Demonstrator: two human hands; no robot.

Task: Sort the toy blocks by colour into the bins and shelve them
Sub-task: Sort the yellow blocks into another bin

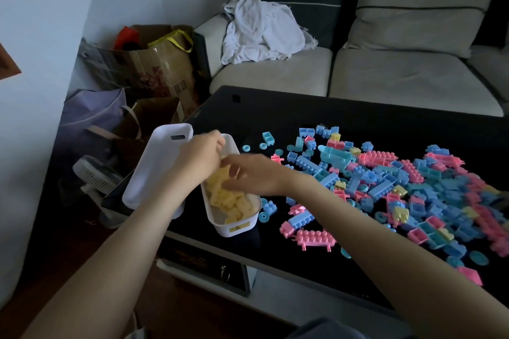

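Your left hand [202,158] curls its fingers on the far rim of the white bin [237,226], which holds the yellow blocks [228,198] at the corner of the table [275,110]. Your right hand [248,176] is blurred above them, so I cannot tell its fingers. A hard push may tip this bin off the edge, where the second white bin [154,170] leans.

my left hand [201,158] and right hand [250,176] were bare, forearms uncovered along their full visible length. dark grey-blue fabric [327,329] showed at the lower edge.
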